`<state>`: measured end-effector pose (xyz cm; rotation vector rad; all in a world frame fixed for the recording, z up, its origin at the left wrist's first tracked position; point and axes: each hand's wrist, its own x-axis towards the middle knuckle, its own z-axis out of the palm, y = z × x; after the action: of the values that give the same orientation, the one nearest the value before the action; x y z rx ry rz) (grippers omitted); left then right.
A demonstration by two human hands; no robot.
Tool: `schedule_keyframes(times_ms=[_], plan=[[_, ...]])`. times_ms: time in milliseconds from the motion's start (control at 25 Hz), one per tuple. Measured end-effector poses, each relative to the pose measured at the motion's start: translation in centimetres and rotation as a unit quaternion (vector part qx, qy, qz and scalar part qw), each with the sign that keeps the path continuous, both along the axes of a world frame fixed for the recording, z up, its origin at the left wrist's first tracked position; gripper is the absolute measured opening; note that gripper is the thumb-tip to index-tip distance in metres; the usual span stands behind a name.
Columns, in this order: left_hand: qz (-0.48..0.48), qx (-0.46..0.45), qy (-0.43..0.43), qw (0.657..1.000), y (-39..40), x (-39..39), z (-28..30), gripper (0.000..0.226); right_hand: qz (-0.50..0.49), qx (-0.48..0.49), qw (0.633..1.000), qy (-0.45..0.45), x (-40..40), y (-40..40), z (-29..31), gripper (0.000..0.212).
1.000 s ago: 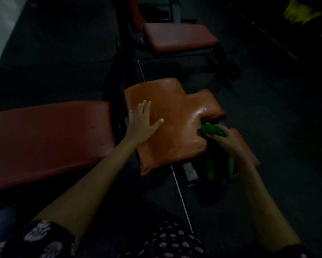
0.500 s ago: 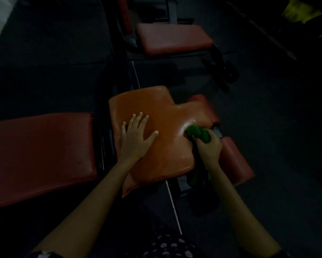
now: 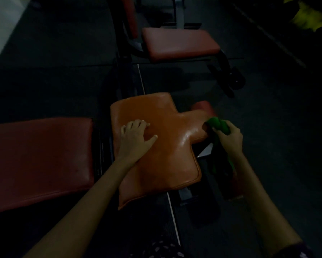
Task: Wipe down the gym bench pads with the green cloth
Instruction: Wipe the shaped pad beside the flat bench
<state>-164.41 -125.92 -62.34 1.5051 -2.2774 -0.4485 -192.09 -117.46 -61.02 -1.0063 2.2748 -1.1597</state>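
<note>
The left hand (image 3: 136,135) lies flat, fingers spread, on the orange pad (image 3: 167,149). The right hand (image 3: 229,135) grips the bunched green cloth (image 3: 217,124) against the pad's right edge (part hangs below).

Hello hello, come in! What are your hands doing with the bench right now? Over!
Left hand flat on orange pad, steadying it. Right hand grips green cloth against pad's right edge. Nothing in the way. Over.

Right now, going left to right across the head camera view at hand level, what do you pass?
Dark red bench pad → left hand pressing flat on the orange pad → green cloth → right hand gripping that cloth.
</note>
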Motion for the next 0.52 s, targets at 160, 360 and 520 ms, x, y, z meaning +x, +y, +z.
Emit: schedule_keyframes(times_ms=[160, 360, 520], plan=[[0.048, 0.022, 0.0, 0.999, -4.1, -1.1, 0.0, 0.071, 0.127, 0.102, 0.973, 0.161, -2.2, -7.3, 0.9, 0.04], [0.053, 0.016, 0.033, 0.998, -4.6, -1.1, -1.5, 0.084, 0.338, 0.21, 0.896, 0.196, -2.8, -14.0, 2.3, 0.043], [0.061, 0.007, 0.047, 0.997, -4.7, -1.0, -1.7, 0.085, 0.438, 0.275, 0.84, 0.163, -0.6, -16.6, 3.3, 0.038]])
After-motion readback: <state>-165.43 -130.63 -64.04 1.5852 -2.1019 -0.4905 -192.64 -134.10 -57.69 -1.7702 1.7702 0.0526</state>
